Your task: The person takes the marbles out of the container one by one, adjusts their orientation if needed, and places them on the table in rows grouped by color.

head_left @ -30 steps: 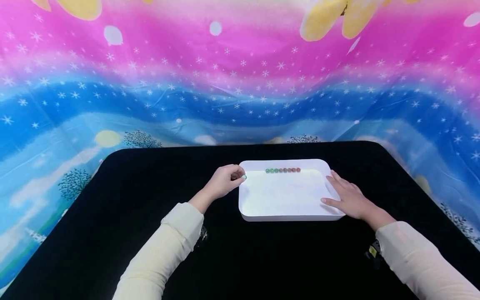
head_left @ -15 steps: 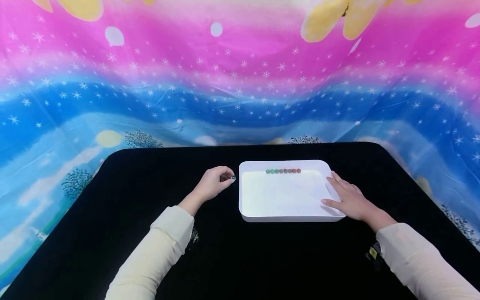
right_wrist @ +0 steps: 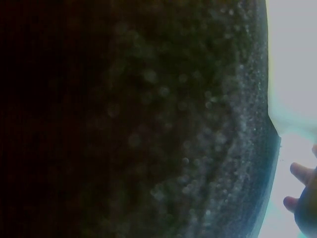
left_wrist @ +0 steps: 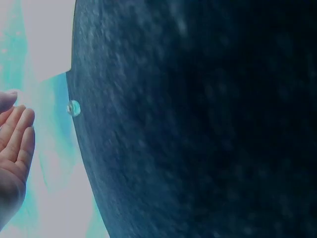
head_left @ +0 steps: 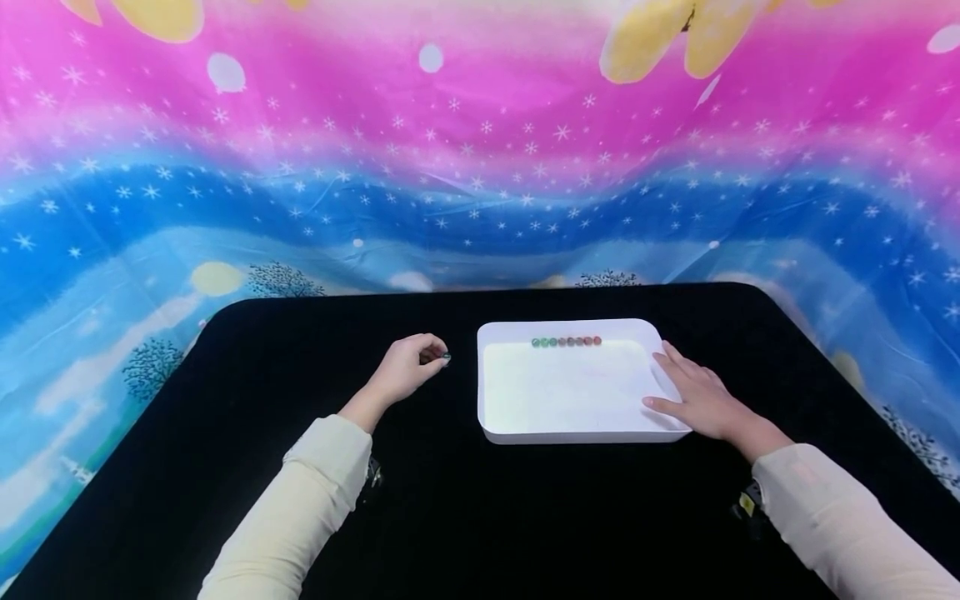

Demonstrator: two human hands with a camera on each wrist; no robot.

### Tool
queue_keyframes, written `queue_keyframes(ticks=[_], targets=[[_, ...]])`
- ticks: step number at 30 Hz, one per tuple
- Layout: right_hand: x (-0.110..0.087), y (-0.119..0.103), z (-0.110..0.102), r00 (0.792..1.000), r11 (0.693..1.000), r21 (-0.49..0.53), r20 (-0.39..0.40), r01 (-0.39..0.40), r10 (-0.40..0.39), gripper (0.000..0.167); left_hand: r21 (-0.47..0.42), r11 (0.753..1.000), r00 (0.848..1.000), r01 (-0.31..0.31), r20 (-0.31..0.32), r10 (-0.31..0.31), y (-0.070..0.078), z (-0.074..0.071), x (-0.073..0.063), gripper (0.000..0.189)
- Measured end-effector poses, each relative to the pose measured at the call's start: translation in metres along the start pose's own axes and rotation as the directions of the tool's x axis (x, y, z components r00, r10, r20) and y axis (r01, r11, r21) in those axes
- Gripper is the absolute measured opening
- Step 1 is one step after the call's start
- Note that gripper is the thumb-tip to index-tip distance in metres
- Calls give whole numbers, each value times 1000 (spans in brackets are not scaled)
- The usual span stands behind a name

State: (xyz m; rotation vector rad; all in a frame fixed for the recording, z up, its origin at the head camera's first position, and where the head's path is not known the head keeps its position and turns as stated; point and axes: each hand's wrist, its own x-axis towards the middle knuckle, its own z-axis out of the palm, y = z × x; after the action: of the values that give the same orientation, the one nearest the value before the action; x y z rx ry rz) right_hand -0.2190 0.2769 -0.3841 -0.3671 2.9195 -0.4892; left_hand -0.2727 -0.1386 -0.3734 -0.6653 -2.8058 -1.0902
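A small green glass marble shows at the tips of my left hand's thumb and index finger in the head view. My left hand pinches it above the black table, left of the white tray. In the left wrist view the left hand is partly cut off, and a clear marble appears apart from its fingers, against the table's edge; I cannot tell what supports it. My right hand rests with spread, straight fingers on the tray's right rim. A row of green and reddish-brown marbles lies along the tray's far side.
A black cloth covers the table. Behind its far edge hangs a pink and blue curtain with snowflakes. The tray has low raised walls and stands right of centre.
My left hand has moved left, from the tray's left rim to over the black cloth, with the marble at its fingertips. The right hand, tray and row of marbles have stayed put.
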Motion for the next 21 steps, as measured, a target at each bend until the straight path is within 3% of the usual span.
queue_keyframes(ticks=[12,21], targets=[[1,2,1,1000,1000,8,5,-3,3,87,2,998,998,67,16,-67,-22,-9,-4,13],[2,3,1,1000,1000,-2,9,-8,8,88,28,994,993,103,53,-104,-30,-15,-2,15]])
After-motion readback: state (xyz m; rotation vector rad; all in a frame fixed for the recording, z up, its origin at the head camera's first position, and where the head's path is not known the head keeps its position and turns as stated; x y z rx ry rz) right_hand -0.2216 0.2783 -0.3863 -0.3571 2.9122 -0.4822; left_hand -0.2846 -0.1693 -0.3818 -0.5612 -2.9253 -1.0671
